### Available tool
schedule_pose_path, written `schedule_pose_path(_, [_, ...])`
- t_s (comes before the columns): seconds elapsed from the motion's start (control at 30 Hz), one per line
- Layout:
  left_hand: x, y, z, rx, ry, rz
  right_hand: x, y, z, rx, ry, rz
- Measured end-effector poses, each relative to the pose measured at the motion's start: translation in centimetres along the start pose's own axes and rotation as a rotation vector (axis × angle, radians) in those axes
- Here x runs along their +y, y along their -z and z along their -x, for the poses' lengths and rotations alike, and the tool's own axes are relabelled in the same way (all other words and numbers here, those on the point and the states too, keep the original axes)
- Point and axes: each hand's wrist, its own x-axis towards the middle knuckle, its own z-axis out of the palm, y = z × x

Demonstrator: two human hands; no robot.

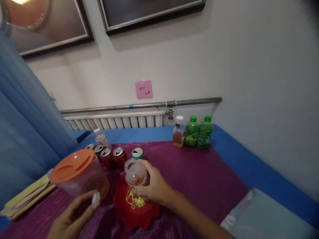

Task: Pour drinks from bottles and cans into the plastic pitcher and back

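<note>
My left hand: small white cap (96, 198) pinched between thumb and fingers, right by clear tub (86, 186) with orange lid (73, 166). My right hand (157, 186): wrapped round open clear bottle (136, 175), bit tilted, over red wavy-edged mat (139, 215) w/ yellow design. Can't tell if base touches it. Red cans (107, 160) clustered past tub, teal can (138, 153) just behind my bottle. Further off right: amber-liquid bottle (178, 138) beside two green bottles (191, 133), near far edge of purple sheet (189, 176).
</note>
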Motion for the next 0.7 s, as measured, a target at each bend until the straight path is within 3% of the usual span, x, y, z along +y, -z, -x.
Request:
schedule_pose_path(0.03, [2.1, -0.2, 0.2, 0.043, -0.021, 0.042, -0.1, -0.1, 0.1, -0.01, 0.011, 0.061])
schedule_pose_path(0.1, [6.2, -1.3, 0.6, -0.001, -0.079, 0.109, -0.5, -0.4, 0.4, -0.021, 0.034, 0.2])
schedule_pose_path(0.2, [9.9, -3.4, 1.1, -0.064, -0.186, 0.082, -1.5, -0.8, 0.8, -0.033, 0.075, 0.364])
schedule_pose_path(0.33, [10.2, -4.5, 0.6, -0.106, -0.33, -0.02, -2.1, -0.8, 1.0, -0.027, 0.131, 0.464])
schedule_pose_path(0.57, [10.3, -3.7, -0.3, -0.164, -0.432, -0.212, -2.4, -0.8, 1.2, 0.0, 0.122, 0.491])
schedule_pose_path(0.7, [9.9, -4.0, -0.9, -0.093, -0.516, -0.223, -3.0, -0.7, 1.4, 0.007, 0.047, 0.457])
